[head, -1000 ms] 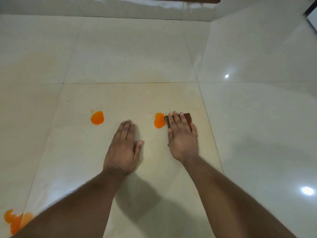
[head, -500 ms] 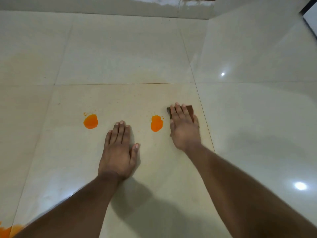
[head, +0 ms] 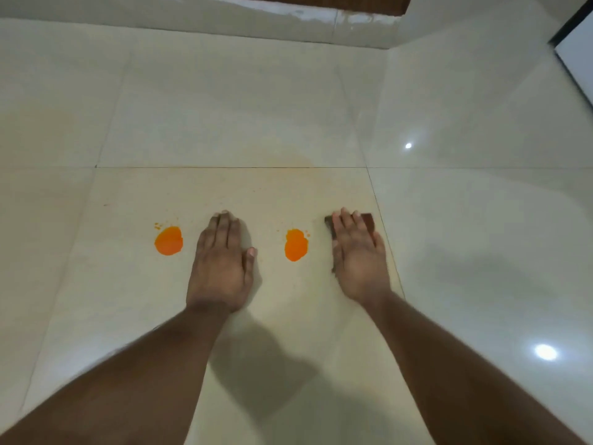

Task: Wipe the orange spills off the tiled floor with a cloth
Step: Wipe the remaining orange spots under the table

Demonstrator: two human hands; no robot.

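Note:
Two orange spills lie on the cream floor tile: the left spill (head: 168, 240) with small splashes above it, and the right spill (head: 296, 245). My left hand (head: 221, 264) rests flat on the tile between them, fingers straight. My right hand (head: 359, 258) presses flat on a dark brown cloth (head: 368, 220), which is mostly hidden under the palm and fingers. The cloth sits just right of the right spill, a small gap apart from it.
Glossy tiled floor (head: 224, 107) spreads all round, with faint orange smears near the grout line (head: 288, 162). A wall skirting (head: 256, 17) runs across the back, and a dark-framed edge (head: 574, 43) stands at the far right.
My right hand and the cloth have slid away to the right of the right spill. The view shifted, so the orange spill at the lower left has left the frame.

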